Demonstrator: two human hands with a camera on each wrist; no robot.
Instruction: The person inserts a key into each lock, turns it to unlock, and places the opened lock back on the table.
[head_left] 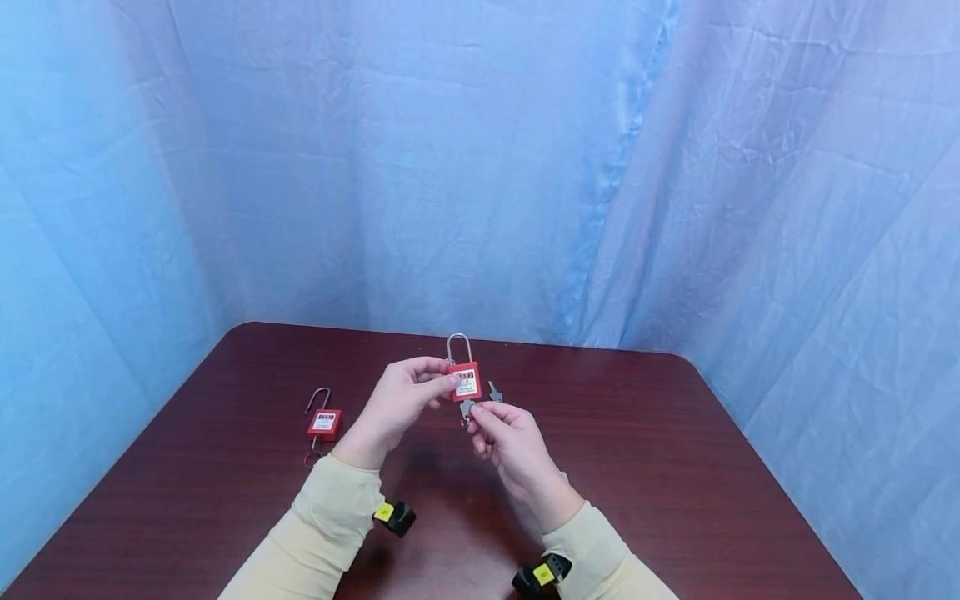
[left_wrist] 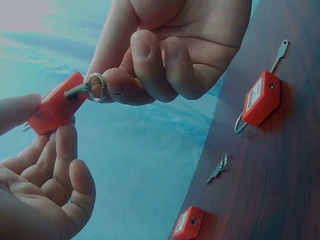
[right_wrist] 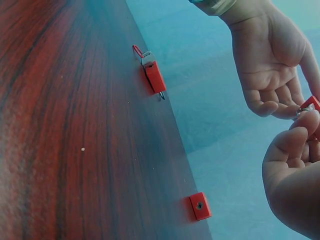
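Spanning the lower frame of the head view, a dark wood-grain table (head_left: 637,467) stands before a blue cloth backdrop (head_left: 525,167); it serves as the bed for every loose piece.

Left hand (head_left: 397,400): raised above the table, fingers and thumb closed on the red padlock (head_left: 466,381), steadying its body with the steel shackle (head_left: 459,343) pointing up, so the keyway faces down toward the other hand.

Right hand (head_left: 510,437): just below the padlock, fingertips pinching a key (head_left: 467,408) at the lock's underside. The left wrist view shows the key's blade (left_wrist: 75,91) entering the red body and its ring (left_wrist: 97,86) held against the fingers (left_wrist: 150,60), a detail too small to read from the head view.

Second red padlock (head_left: 324,422): lying flat on the table to the person's left, well apart from the hands, shackle swung open.

Loose key (head_left: 495,390): on the table just beyond the hands; the left wrist view shows it lying alone (left_wrist: 218,169).

Small red block (right_wrist: 200,206): seen only from the wrist cameras, resting on the table, a round hole in its face; probably a lock body, though no shackle shows.
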